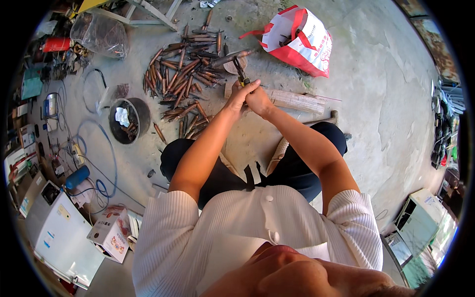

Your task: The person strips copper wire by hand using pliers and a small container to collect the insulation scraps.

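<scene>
Both my arms reach forward and my hands meet around the handles of a pair of pliers [242, 74] with dark jaws and some yellow on the handles. My left hand [237, 97] and my right hand [259, 100] are closed, pressed side by side on the handles. The jaws point away from me, at a thick copper-coloured tube [228, 59] with narrowed ends; whether they grip it, I cannot tell. Beneath that tube is a round pale block [236, 66]. Just left lies a heap of similar tarnished copper tubes [180, 74].
A wooden beam [297, 101] and a hammer [334, 117] lie right of my hands. Further off stands a red and white bag [309, 49]. To the left are a black bucket [143, 119] with scraps, a blue hose [116, 148], a clear plastic bag [101, 37] and a white cabinet [64, 232].
</scene>
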Demonstrator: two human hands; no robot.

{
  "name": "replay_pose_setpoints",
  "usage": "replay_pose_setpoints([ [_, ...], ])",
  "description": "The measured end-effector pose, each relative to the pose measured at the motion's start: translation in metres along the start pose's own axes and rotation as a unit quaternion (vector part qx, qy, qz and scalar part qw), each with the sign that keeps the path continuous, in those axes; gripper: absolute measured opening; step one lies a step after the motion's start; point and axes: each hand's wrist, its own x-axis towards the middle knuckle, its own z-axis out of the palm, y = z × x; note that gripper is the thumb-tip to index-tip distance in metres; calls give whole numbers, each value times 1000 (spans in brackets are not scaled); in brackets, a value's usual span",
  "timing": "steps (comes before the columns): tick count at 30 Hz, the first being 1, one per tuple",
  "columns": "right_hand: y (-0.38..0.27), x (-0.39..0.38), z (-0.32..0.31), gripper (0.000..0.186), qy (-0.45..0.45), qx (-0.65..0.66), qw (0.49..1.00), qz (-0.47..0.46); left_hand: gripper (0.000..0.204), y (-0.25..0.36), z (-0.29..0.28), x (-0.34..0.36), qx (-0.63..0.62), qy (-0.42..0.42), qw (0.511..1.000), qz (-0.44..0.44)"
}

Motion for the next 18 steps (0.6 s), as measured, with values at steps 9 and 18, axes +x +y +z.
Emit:
replay_pose_setpoints([
  [9, 28, 13, 14, 32, -45, -38, 998, 10, 49, -8, -2, 9, -7, 62, 996, -69],
  [18, 31, 23, 31, 55, 10, 116, 987, 114, 44, -11, -9, 20, -31, 128, 989, -62],
])
